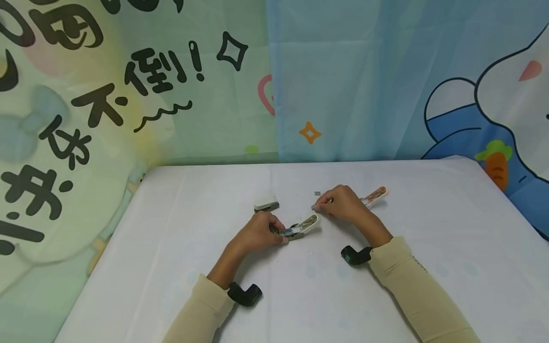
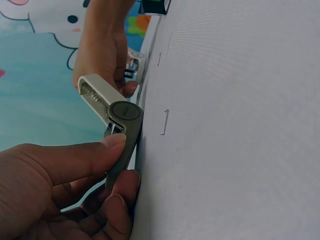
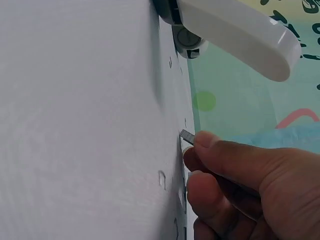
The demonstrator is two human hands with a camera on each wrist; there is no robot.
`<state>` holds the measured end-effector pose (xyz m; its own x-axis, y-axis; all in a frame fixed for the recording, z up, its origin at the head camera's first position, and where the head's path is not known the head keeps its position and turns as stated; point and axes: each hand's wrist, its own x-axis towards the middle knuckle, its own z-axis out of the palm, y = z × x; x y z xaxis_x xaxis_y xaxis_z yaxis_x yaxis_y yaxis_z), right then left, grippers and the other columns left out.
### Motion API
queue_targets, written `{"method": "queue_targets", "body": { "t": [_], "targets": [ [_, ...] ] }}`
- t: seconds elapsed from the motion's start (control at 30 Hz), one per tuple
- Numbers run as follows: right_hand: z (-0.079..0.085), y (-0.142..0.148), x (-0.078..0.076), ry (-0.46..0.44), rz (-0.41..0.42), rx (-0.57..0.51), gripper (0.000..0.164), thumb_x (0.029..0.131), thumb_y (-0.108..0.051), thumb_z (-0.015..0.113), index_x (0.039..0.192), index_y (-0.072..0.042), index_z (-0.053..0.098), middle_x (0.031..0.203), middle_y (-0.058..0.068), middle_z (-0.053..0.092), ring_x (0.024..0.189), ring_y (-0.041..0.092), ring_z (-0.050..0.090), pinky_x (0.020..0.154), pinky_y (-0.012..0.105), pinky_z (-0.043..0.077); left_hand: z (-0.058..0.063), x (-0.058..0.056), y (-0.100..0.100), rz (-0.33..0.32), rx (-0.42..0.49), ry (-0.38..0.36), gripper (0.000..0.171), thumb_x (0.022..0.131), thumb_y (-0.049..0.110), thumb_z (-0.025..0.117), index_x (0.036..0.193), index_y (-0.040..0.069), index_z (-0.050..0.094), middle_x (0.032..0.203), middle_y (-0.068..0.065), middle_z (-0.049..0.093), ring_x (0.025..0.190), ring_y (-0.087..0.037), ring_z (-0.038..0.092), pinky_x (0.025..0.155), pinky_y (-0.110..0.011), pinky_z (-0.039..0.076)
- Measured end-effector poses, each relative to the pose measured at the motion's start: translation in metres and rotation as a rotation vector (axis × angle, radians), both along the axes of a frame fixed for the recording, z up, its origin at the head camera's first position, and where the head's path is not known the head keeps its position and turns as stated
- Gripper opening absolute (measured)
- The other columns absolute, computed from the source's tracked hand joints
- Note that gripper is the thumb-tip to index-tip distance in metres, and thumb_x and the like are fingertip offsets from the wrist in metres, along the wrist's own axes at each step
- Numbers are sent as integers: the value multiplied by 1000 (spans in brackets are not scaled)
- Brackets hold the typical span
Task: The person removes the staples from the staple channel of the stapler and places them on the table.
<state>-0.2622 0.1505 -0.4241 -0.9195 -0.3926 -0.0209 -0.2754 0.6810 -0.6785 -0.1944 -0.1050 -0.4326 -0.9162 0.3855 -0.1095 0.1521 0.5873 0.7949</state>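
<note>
My left hand (image 1: 259, 231) grips a small grey-and-white stapler (image 1: 305, 226) by its grey base, thumb on one side and fingers on the other. The stapler's white top (image 2: 97, 92) is swung up and back from the base, exposing the metal inside. To the right, my right hand (image 1: 343, 205) pinches a short strip of staples (image 3: 187, 135) between thumb and fingertips, close over the table. Its end sticks out past the thumb. Another small strip of staples (image 1: 317, 193) lies just beyond the right hand.
A closed grey-and-white stapler (image 1: 266, 204) stands behind my left hand. Partly hidden behind the right hand is an opened stapler with a pinkish inside (image 1: 377, 193). Loose staples (image 2: 165, 122) lie on the white tablecloth (image 1: 206, 190). A printed curtain (image 1: 326, 81) hangs behind the table.
</note>
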Motion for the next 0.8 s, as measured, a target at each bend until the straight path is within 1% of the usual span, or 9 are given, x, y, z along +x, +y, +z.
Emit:
{"method": "queue_targets", "body": {
  "t": [0.1, 0.23, 0.3, 0.43, 0.57, 0.67, 0.7, 0.8],
  "targets": [
    [0, 2, -1, -5, 20, 6, 7, 88, -7, 71, 89, -6, 78, 94, 11, 72, 51, 15, 57, 56, 32, 42, 0, 0, 0, 0, -4, -2, 20, 77, 7, 81, 94, 0, 72, 81, 0, 65, 72, -12, 58, 65, -27, 47],
    [3, 3, -2, -24, 35, 8, 7, 88, -8, 72, 89, -6, 78, 70, 3, 69, 53, 15, 53, 54, 32, 38, -1, -1, 0, -1, -4, -1, 21, 77, 7, 82, 94, 1, 72, 81, 1, 65, 73, -12, 58, 65, -27, 48],
    [4, 4, -3, -36, 33, 14, 7, 88, -9, 72, 88, -7, 78, 63, 0, 66, 55, 16, 51, 53, 32, 37, -1, -1, 0, -1, -7, 1, 21, 77, 8, 82, 94, 1, 73, 81, 1, 65, 73, -12, 58, 65, -27, 48],
    [7, 6, -5, -41, 22, 32, 7, 88, -9, 72, 87, -8, 78, 59, -1, 63, 60, 17, 50, 55, 32, 38, 1, -1, -1, -2, -10, 8, 21, 77, 8, 82, 94, 1, 73, 81, 2, 65, 73, -11, 58, 65, -28, 48],
    [10, 7, -6, -18, 19, 44, 7, 88, -9, 72, 88, -7, 79, 60, 1, 63, 65, 18, 53, 57, 32, 40, 3, -2, -1, 2, -6, 4, 21, 77, 8, 82, 94, 1, 73, 81, 2, 66, 73, -12, 58, 65, -28, 47],
    [10, 9, -7, 17, 31, 24, 8, 88, -9, 71, 91, -7, 79, 73, 3, 69, 69, 19, 56, 58, 33, 42, 2, -2, -2, -1, 2, -2, 20, 77, 7, 82, 94, 1, 73, 81, 1, 66, 73, -13, 57, 64, -28, 47],
    [9, 10, -6, 31, 40, 10, 8, 88, -9, 71, 92, -7, 79, 79, 4, 71, 73, 19, 59, 60, 33, 44, 2, -2, -2, -5, 5, 0, 20, 77, 7, 81, 94, 0, 73, 81, 1, 66, 72, -12, 57, 64, -27, 47],
    [7, 10, -6, 62, 106, -62, 10, 89, -12, 72, 96, -9, 78, 97, 5, 72, 92, 23, 64, 73, 37, 49, -2, -2, -2, -19, 9, 12, 19, 77, 6, 80, 93, -1, 72, 80, 1, 65, 70, -11, 56, 62, -26, 47]
  ]
}}
